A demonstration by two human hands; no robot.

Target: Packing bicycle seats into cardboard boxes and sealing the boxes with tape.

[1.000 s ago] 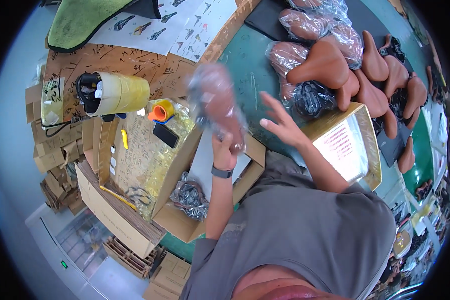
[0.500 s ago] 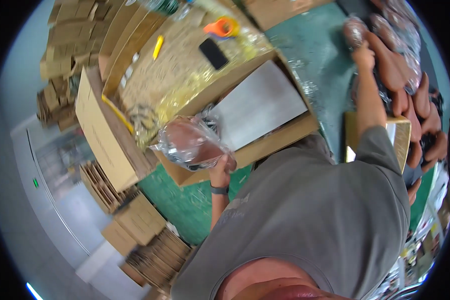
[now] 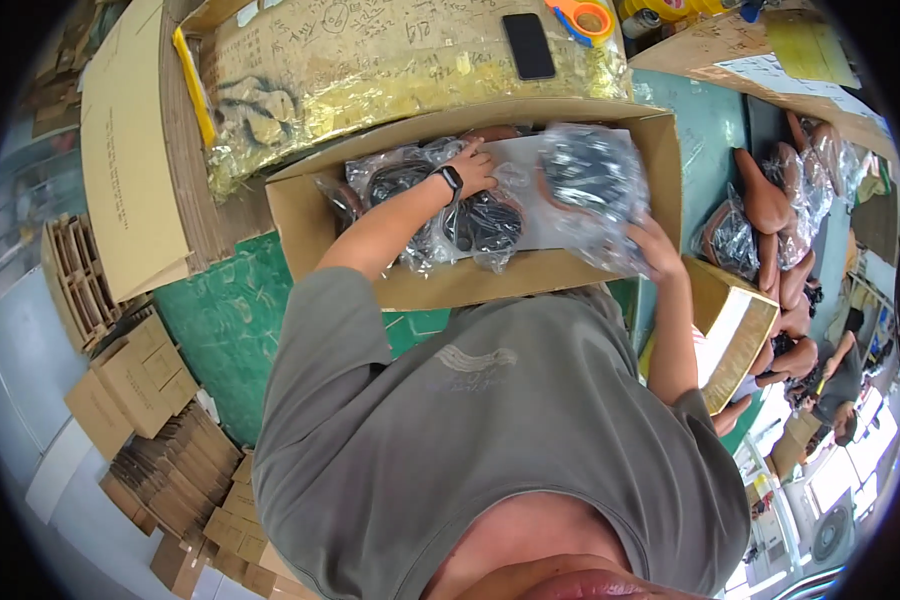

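In front of me stands an open cardboard carton (image 3: 420,296) with plastic-bagged saddles inside, brown with black undersides, like bicycle saddles. My left hand (image 3: 469,170), a dark watch on its wrist, reaches into the carton. Its fingers are stretched out over one bagged saddle (image 3: 482,226), beside another bagged saddle (image 3: 398,182). A pale grey sheet (image 3: 522,168) lies in the carton's right half. Over that sheet, my right hand (image 3: 658,248) is closed on the near right end of a bagged bicycle saddle (image 3: 592,172), its dark underside facing up; its fingertips are partly hidden by plastic.
Behind the carton, a taped cardboard surface (image 3: 390,60) bears a black phone (image 3: 528,46) and an orange tape roll (image 3: 588,20). More brown saddles (image 3: 765,195) are piled at right, near a smaller box (image 3: 735,320). Flattened cartons (image 3: 175,465) stand at lower left. Another person (image 3: 842,385) is far right.
My right hand has come from the saddle pile to the carton with a bagged saddle. My left hand has let go of its saddle in the carton. The view has turned.
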